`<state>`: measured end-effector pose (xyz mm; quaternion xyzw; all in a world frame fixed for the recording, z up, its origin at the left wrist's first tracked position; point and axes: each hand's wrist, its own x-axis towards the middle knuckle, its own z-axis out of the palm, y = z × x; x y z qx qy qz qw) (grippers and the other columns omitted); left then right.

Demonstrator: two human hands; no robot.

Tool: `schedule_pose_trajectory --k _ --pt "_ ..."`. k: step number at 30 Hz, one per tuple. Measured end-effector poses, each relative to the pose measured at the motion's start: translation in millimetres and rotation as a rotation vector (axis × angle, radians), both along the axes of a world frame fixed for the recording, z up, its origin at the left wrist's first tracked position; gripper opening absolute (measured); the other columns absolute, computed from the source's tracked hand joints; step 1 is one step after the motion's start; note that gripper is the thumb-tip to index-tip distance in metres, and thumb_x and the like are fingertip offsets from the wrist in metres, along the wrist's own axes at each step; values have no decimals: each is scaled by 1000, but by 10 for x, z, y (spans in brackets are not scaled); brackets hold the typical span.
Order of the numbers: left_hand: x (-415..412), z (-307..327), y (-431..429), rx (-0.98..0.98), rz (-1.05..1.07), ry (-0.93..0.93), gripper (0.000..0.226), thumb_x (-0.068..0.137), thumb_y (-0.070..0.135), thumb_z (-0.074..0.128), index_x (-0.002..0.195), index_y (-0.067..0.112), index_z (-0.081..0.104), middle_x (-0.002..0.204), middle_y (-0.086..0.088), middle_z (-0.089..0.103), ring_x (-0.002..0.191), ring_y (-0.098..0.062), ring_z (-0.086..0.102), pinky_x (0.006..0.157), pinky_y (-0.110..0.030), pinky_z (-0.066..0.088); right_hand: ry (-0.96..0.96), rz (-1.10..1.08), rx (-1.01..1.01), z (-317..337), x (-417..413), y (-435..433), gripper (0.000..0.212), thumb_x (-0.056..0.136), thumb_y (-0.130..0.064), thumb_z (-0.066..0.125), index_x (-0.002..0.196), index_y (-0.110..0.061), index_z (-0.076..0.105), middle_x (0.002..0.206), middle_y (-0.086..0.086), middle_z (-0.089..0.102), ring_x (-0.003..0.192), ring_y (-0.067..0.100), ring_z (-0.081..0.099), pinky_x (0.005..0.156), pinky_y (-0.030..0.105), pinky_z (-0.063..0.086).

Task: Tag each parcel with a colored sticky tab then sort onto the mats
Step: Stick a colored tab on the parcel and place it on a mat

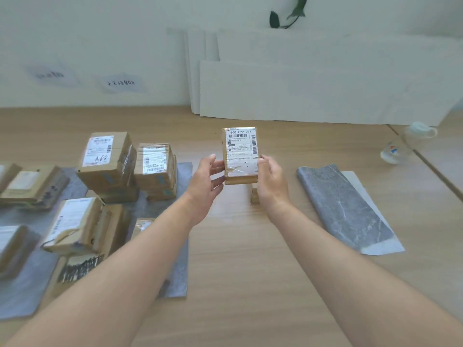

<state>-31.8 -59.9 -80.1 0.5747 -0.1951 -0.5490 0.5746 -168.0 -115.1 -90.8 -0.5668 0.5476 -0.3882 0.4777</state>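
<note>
One small cardboard parcel (240, 156) is held up over the table (250, 271), standing tall. The left hand (205, 177) and right hand (271, 180) each pinch a lower side. A gray mat (345, 209) lies to its right, nearest the right hand.

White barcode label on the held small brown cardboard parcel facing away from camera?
No, the white barcode label on the small brown cardboard parcel faces the camera, its print legible.
</note>
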Motion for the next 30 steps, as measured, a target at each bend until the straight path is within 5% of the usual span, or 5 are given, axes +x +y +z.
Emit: schedule_pose_trajectory --k 5,13,21,26,30 --pt "329 302 550 -54 -39 -67 35 101 46 40 112 26 67 122 2 68 107 -21 63 110 -37 42 -28 -31 -37 298 334 592 15 105 -30 44 106 -34 58 95 -24 58 85 -14 54 68 1 36" --pt "875 773 1394 -89 -50 -154 31 103 42 38 100 27 65 107 3 68 109 -25 63 107 -36 45 -53 -46 -67 555 976 1348 22 95 -47 42 102 -38 61 100 -19 68 99 6 63 85 30 48" --pt "1198 1058 1928 -133 13 -159 37 104 38 39 118 17 65 119 -8 69 95 -22 66 99 -36 51 -37 30 -66 868 1238 1868 19 106 -30 43 114 -27 60 90 -23 58 80 -8 51 59 -2 35" --pt "1379 926 2287 -107 101 -202 36 103 42 40 111 20 68 102 -3 75 93 -20 69 88 -32 54 -65 113 -55 770 1507 2110 26 104 -32 43 115 -23 64 103 -9 70 101 12 65 79 25 48" --pt "1460 768 2635 -81 180 -214 37 105 39 37 98 21 69 80 7 76 85 -16 67 89 -31 52 -78 189 -35 613 1627 2368 23 104 -30 43 106 -23 64 98 -7 69 89 10 63 73 26 47"
